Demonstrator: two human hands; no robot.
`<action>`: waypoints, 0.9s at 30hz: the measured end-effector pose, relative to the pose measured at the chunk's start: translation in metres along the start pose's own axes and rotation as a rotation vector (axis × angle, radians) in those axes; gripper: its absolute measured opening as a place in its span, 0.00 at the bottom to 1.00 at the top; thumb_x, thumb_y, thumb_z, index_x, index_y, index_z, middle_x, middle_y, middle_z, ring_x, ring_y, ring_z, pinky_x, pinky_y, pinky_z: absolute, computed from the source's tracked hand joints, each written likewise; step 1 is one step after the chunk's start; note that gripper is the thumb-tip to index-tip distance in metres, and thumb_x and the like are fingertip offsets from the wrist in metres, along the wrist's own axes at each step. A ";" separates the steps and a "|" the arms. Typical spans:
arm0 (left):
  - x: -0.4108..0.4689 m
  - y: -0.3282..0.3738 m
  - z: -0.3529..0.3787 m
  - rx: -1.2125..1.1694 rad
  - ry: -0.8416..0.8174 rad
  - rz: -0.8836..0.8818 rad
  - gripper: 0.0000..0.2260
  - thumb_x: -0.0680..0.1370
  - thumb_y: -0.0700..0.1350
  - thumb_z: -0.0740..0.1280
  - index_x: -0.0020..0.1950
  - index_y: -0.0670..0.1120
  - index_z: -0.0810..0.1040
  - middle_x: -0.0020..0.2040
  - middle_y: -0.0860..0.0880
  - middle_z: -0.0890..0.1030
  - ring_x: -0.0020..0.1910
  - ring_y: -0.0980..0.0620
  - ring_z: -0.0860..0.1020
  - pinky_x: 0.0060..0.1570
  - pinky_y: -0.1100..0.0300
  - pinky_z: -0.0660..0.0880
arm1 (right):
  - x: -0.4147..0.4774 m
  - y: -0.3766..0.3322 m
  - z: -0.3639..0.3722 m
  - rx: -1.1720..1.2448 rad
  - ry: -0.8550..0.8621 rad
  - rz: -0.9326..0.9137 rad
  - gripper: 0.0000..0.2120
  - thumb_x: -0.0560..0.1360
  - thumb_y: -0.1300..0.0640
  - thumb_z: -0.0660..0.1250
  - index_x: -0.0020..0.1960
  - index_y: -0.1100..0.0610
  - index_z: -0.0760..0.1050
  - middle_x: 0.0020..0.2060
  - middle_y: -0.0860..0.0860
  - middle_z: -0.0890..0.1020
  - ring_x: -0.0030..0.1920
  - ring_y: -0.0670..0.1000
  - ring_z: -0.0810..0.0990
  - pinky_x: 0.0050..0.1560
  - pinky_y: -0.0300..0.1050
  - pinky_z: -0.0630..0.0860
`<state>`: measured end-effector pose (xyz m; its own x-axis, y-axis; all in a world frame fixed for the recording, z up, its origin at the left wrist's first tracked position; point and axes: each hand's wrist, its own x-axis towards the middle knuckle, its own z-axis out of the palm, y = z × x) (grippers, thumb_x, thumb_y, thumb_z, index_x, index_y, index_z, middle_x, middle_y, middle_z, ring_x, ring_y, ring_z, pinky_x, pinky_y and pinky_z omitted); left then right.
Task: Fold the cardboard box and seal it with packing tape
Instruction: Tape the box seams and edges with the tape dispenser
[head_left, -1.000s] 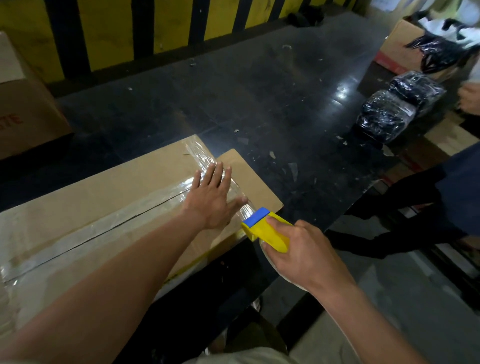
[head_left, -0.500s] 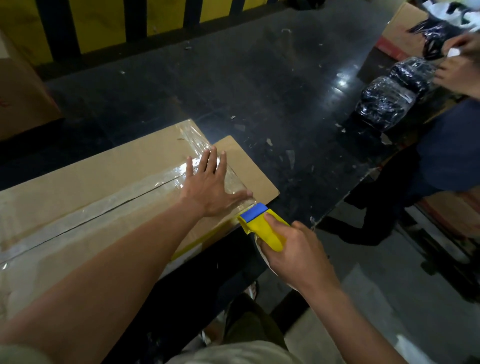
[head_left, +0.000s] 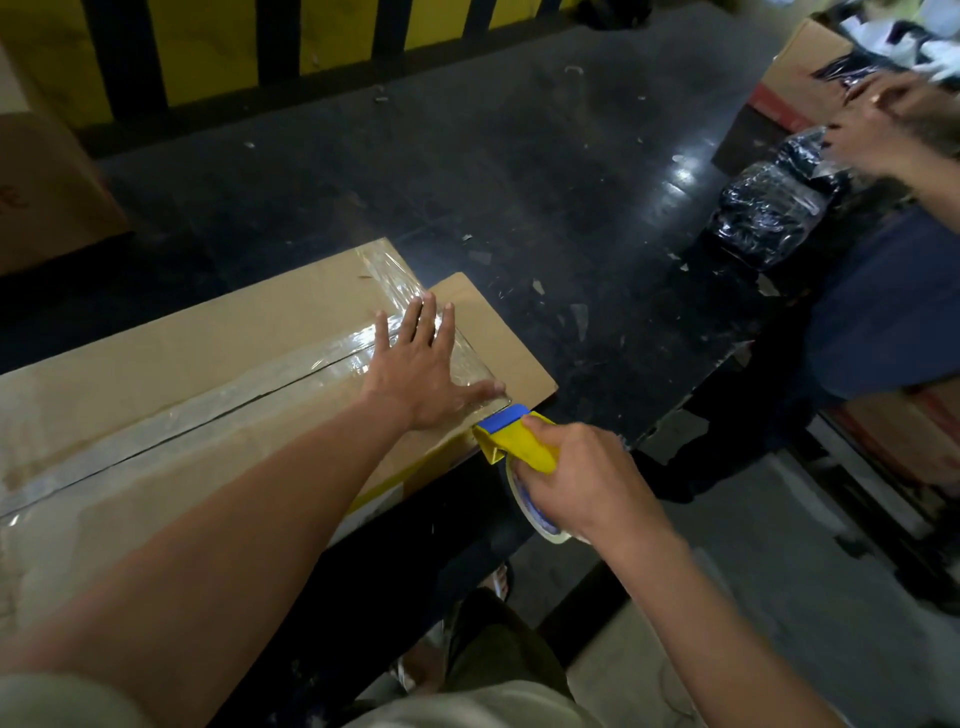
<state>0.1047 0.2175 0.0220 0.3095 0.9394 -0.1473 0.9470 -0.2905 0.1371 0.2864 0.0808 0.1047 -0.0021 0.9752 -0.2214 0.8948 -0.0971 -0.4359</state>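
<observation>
Edging closer over the past second, the yellow-and-blue tape dispenser (head_left: 511, 439) now meets the near right corner of the cardboard box (head_left: 182, 364), its blue edge against the cardboard. The right hand (head_left: 582, 483) grips the dispenser, fingers curled round its handle and the tape roll (head_left: 530, 512) below. The left hand (head_left: 421, 374) lies flat with fingers spread wide, pressing on the box's right end. The long brown box rests on the near left part of the glossy black table (head_left: 519, 182), flaps closed, its centre seam covered by a strip of clear packing tape (head_left: 208, 410) running left to right; a second, wrinkled strip crosses the right end under the palm. A flat cardboard panel (head_left: 498, 343) juts out to the right, possibly a loose flap, though the view does not settle it. At far right, another person's hands (head_left: 878, 130) work above black plastic-wrapped bundles (head_left: 763, 213).
</observation>
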 end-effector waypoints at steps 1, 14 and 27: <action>0.000 0.000 0.000 0.000 0.001 -0.001 0.57 0.66 0.84 0.39 0.83 0.46 0.38 0.83 0.44 0.38 0.82 0.47 0.36 0.76 0.36 0.35 | 0.003 -0.003 -0.004 -0.020 -0.026 0.017 0.16 0.74 0.44 0.66 0.59 0.49 0.77 0.39 0.54 0.81 0.44 0.60 0.80 0.42 0.51 0.78; -0.001 0.000 -0.003 0.024 0.007 -0.030 0.56 0.67 0.84 0.40 0.83 0.48 0.39 0.83 0.45 0.39 0.82 0.46 0.37 0.76 0.34 0.35 | 0.015 -0.007 0.024 0.045 -0.276 0.102 0.18 0.68 0.42 0.65 0.54 0.46 0.80 0.43 0.54 0.84 0.47 0.60 0.82 0.43 0.51 0.80; -0.009 -0.020 -0.025 -0.258 0.068 -0.117 0.39 0.82 0.67 0.48 0.84 0.44 0.45 0.84 0.45 0.46 0.83 0.46 0.44 0.80 0.46 0.44 | 0.018 -0.010 -0.059 0.198 0.090 -0.058 0.25 0.71 0.43 0.72 0.67 0.46 0.76 0.53 0.48 0.85 0.54 0.53 0.82 0.50 0.45 0.78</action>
<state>0.0806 0.2198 0.0455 0.1843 0.9764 -0.1122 0.9202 -0.1314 0.3687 0.3039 0.1107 0.1571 -0.0035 0.9932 -0.1162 0.7892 -0.0686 -0.6103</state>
